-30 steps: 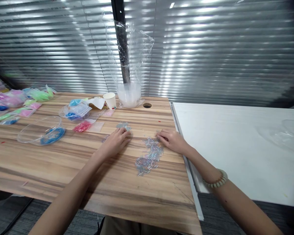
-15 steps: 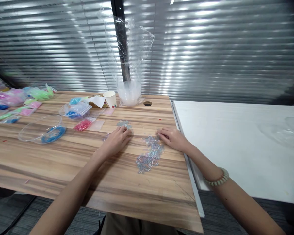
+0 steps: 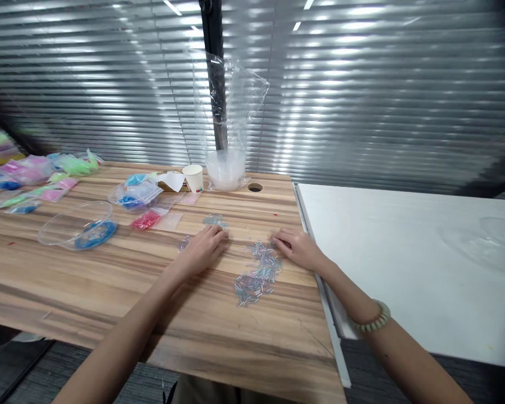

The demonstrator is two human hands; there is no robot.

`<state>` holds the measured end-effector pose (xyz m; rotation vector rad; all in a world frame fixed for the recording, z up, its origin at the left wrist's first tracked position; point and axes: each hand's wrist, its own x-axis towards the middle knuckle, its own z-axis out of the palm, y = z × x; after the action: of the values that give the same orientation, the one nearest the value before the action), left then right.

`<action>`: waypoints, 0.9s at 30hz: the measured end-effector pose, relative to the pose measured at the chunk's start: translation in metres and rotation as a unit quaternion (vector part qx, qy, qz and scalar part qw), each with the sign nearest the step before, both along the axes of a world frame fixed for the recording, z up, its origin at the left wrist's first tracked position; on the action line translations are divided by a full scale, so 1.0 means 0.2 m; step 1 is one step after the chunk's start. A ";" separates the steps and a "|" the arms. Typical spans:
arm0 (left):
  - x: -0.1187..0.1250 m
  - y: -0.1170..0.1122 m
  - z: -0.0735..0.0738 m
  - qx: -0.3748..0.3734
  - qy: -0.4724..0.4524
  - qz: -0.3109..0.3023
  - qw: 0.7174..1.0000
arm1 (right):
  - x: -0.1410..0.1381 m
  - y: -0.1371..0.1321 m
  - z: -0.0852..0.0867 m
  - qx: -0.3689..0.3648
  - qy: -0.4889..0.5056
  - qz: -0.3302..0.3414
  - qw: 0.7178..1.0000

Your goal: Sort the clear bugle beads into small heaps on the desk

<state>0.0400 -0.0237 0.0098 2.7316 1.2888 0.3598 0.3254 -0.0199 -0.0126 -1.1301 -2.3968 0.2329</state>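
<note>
A pile of short, shiny tube-shaped beads [image 3: 258,275] in silvery, bluish and lilac tints spreads over the wooden table. At its upper right edge my right hand [image 3: 297,247] rests with its fingers bent and pressed together, the tips down at the beads. My left hand [image 3: 204,247] lies on the table to the left, fingers curled together. Its tips are just below a smaller patch of grey-blue beads [image 3: 214,220]. Some lilac beads [image 3: 184,242] lie beside that hand's back. Whatever is between the fingertips of either hand is too small to make out.
To the left are a clear plastic dish [image 3: 53,238] with blue beads [image 3: 96,234], a bag of red beads [image 3: 146,219] and several coloured bags [image 3: 33,168]. A paper cup [image 3: 193,178] and stacked clear bowls [image 3: 226,170] stand behind. A white table [image 3: 387,247] adjoins at right.
The whole scene sits slightly lower in view as the camera tilts. Both hands keep nearly the same places beside the beads, with only slight finger movement.
</note>
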 end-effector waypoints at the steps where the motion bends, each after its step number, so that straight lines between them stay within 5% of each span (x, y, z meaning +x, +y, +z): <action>1: 0.00 0.00 0.00 0.001 -0.005 -0.004 1.000 | 0.00 0.00 0.00 0.002 -0.005 -0.002 1.000; 27: 0.04 0.02 -0.07 0.013 -0.088 -0.056 0.994 | -0.02 -0.01 0.01 0.012 -0.014 0.005 1.000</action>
<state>0.0487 -0.0206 -0.0051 2.7065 1.0888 0.5964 0.3214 -0.0220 -0.0116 -1.1172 -2.4244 0.1929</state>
